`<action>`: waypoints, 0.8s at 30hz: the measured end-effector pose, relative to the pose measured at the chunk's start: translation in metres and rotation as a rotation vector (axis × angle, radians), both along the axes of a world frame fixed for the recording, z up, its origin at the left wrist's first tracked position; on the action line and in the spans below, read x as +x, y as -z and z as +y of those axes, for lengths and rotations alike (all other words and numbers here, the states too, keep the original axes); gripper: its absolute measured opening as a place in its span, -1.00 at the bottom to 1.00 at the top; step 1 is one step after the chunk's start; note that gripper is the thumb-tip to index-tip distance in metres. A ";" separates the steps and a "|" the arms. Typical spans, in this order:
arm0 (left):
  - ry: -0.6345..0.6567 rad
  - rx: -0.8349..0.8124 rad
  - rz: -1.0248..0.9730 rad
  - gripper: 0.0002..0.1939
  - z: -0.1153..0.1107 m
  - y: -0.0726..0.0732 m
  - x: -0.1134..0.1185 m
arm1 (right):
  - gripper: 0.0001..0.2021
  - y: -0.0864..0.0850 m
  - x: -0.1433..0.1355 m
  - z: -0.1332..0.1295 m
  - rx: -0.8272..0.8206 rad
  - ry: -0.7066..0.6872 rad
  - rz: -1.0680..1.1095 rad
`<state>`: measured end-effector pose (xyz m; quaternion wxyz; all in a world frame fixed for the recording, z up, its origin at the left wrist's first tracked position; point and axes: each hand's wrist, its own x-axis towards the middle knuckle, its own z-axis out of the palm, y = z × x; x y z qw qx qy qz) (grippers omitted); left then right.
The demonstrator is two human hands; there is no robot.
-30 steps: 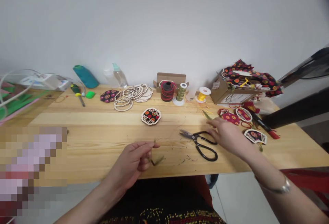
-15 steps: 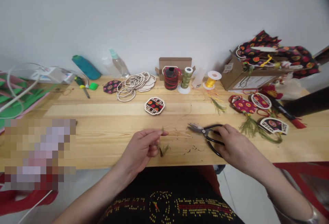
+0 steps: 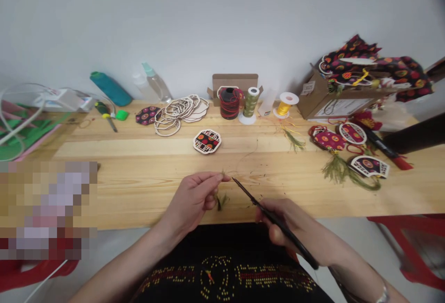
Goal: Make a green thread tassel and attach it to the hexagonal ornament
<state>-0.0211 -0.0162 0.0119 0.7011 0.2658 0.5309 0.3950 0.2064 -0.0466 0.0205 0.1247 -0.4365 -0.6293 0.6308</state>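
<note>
My left hand [image 3: 196,196] is closed in a pinch around a small green thread tassel [image 3: 221,201], whose strands hang below the fingers. A short tuft shows above the fingertips. Black-handled scissors [image 3: 259,203] are in my right hand [image 3: 295,222], seen edge-on, their tip close to the left fingertips. Whether the blades touch the thread I cannot tell. Beyond my hands lies an octagonal wood-framed ornament [image 3: 207,142] with patterned dark fabric.
Thin wooden frames [image 3: 177,112] lie behind the ornament. Thread spools, a red-and-black one [image 3: 229,103], a green one [image 3: 251,105] and a yellow one [image 3: 285,106], stand at the back. Finished tasselled ornaments [image 3: 327,139] and a cardboard box [image 3: 333,101] are at right.
My right hand has lifted the scissors off the table and turned them edge-on, bringing the tip left toward my left fingertips. My left hand keeps its pinch.
</note>
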 end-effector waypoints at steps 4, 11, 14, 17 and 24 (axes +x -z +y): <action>0.034 0.019 0.024 -0.79 -0.002 -0.003 0.003 | -0.54 0.002 -0.004 0.005 0.032 -0.022 0.032; 0.116 0.032 0.055 -0.81 -0.006 -0.005 0.008 | -0.47 0.014 -0.006 0.012 0.104 -0.013 0.102; 0.146 0.040 0.049 -0.80 -0.007 -0.003 0.008 | -0.46 0.014 -0.007 0.012 0.102 -0.014 0.109; 0.160 0.039 0.046 -0.80 -0.008 -0.002 0.007 | -0.44 0.012 -0.009 0.012 0.083 -0.018 0.112; 0.157 0.035 0.047 -0.81 -0.008 -0.002 0.007 | -0.49 0.016 -0.009 0.010 0.026 0.015 0.131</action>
